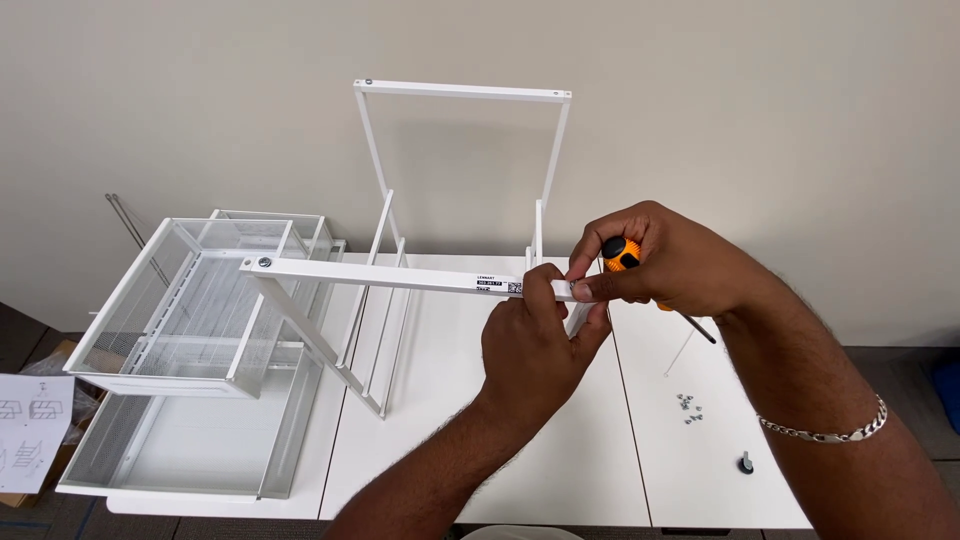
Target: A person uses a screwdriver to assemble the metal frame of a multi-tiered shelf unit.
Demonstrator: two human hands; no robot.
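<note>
Left hand [530, 350]: closed around the right end of the white metal frame [400, 275], fingers wrapped over the corner.
Right hand [665, 262]: curled shut on an orange-and-black screwdriver [622, 253]; its fingertips also pinch the top bar at that corner.
Frame: stands on the white desk [560, 450], its upper rectangle rising toward the wall.
Mesh baskets [185, 320]: stacked at the desk's left edge, beside the frame.
Screws [688, 407]: small cluster on the desk, right of the hands; a black caster [745, 464] lies nearby.
Instruction sheet [30, 430]: far left, below desk level.
</note>
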